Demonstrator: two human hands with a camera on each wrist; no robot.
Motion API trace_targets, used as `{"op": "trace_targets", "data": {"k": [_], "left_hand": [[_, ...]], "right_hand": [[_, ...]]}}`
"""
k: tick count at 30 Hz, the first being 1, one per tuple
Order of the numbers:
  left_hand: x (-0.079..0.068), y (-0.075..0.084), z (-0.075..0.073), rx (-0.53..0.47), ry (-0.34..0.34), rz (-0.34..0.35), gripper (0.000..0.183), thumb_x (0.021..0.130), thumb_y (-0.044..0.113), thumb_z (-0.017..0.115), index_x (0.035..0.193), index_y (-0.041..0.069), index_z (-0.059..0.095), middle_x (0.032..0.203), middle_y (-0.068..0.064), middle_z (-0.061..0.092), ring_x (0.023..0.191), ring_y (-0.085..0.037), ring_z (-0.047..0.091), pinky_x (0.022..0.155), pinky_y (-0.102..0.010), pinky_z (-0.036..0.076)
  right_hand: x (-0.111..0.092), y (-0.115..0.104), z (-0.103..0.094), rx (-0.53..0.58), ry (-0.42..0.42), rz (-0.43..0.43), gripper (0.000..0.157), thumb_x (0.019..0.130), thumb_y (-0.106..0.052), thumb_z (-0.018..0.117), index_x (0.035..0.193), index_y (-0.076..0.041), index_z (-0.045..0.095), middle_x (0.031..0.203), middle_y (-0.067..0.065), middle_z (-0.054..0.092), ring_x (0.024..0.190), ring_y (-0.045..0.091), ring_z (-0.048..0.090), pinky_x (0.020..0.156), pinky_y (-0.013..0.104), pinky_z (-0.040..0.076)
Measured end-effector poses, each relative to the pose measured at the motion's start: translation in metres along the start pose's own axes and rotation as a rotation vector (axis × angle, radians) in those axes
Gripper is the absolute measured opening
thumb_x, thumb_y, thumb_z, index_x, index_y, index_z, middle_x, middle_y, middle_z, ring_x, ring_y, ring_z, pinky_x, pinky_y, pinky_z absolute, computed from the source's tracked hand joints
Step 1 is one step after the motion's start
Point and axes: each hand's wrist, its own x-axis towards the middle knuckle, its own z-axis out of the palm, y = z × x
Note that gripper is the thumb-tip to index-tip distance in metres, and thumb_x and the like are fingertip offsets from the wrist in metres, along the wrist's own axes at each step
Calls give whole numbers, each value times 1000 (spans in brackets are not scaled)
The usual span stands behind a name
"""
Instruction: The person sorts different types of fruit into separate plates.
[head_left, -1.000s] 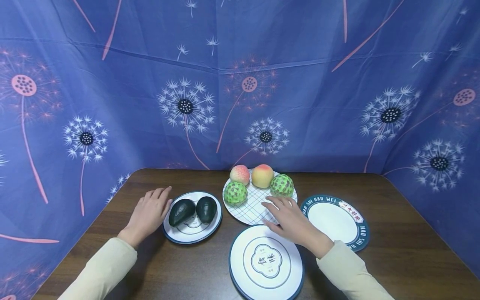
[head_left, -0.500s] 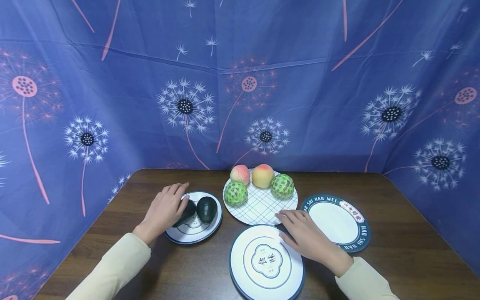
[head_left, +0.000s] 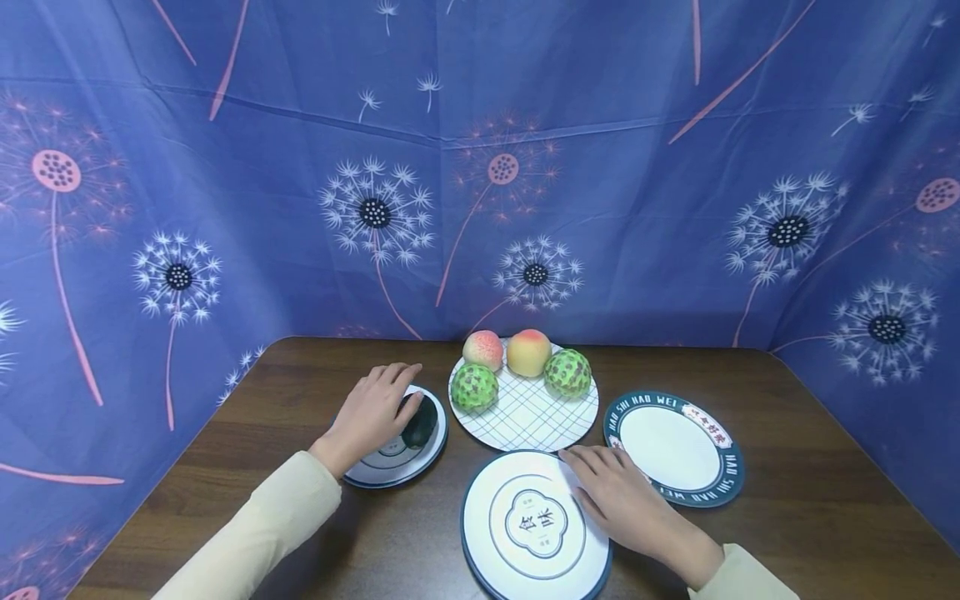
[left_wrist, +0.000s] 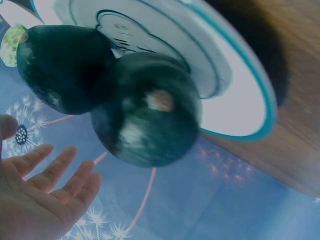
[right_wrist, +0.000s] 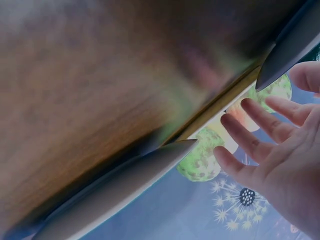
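Observation:
My left hand (head_left: 371, 417) hovers over the left plate (head_left: 438, 450), fingers loosely spread and holding nothing. One dark green avocado (head_left: 422, 422) shows past its thumb in the head view; the other is hidden behind the hand there. Both appear in the left wrist view, the near avocado (left_wrist: 145, 120) beside the far avocado (left_wrist: 65, 70), with the fingers (left_wrist: 75, 175) apart from them. My right hand (head_left: 626, 508) is relaxed and holds nothing, its fingertips overlapping the upper right rim of the front plate stack (head_left: 592, 546). Its spread fingers (right_wrist: 255, 142) show in the right wrist view.
A checked plate (head_left: 525, 425) at the back bears two peaches, one pinker (head_left: 483, 350) and one yellower (head_left: 528, 353), and two green knobbly fruits, left (head_left: 474, 387) and right (head_left: 567, 372). A green-rimmed oval plate (head_left: 671, 450) lies right. A blue dandelion cloth (head_left: 480, 208) hangs behind the table.
My left hand has moved rightward from beside the left plate to over it, covering one avocado. The right hand has drawn back from the checked plate toward the front stack's right side.

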Motion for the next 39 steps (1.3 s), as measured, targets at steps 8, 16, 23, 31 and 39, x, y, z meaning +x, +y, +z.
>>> {"op": "trace_targets", "data": {"k": [8, 16, 23, 31, 39], "left_hand": [[14, 12, 5, -12, -33, 14, 48, 94, 39, 44, 134, 14, 44, 127, -10, 53, 116, -30, 49, 93, -48, 43], [29, 25, 12, -6, -97, -5, 50, 92, 38, 48, 135, 14, 42, 129, -10, 51, 118, -29, 48, 96, -46, 42], [40, 36, 19, 53, -127, 7, 51, 92, 38, 47, 135, 10, 41, 128, -11, 52, 114, -29, 50, 94, -44, 45], [48, 45, 26, 73, -185, 2, 57, 91, 39, 50, 137, 8, 38, 130, -12, 49, 113, -29, 50, 93, -44, 45], [53, 50, 32, 85, -227, -20, 60, 90, 40, 52, 137, 7, 37, 127, -14, 50, 110, -30, 51, 89, -45, 46]], "right_hand": [[-7, -1, 0, 17, -30, 21, 50, 85, -26, 61, 132, -13, 47, 129, 8, 52, 118, 28, 49, 99, 56, 35], [-11, -3, -3, 18, -91, 31, 52, 85, -26, 61, 133, -13, 45, 129, 9, 52, 119, 31, 48, 97, 58, 35], [-14, -6, -2, 6, -118, 37, 53, 86, -26, 61, 134, -13, 44, 129, 10, 51, 119, 32, 48, 96, 60, 35], [-16, -5, 1, 2, -131, 34, 53, 88, -26, 56, 136, -11, 40, 132, 11, 48, 121, 31, 46, 97, 59, 35], [-18, -5, 1, 28, -120, 45, 52, 90, -26, 54, 137, -11, 40, 133, 11, 48, 122, 31, 46, 98, 59, 33]]}}
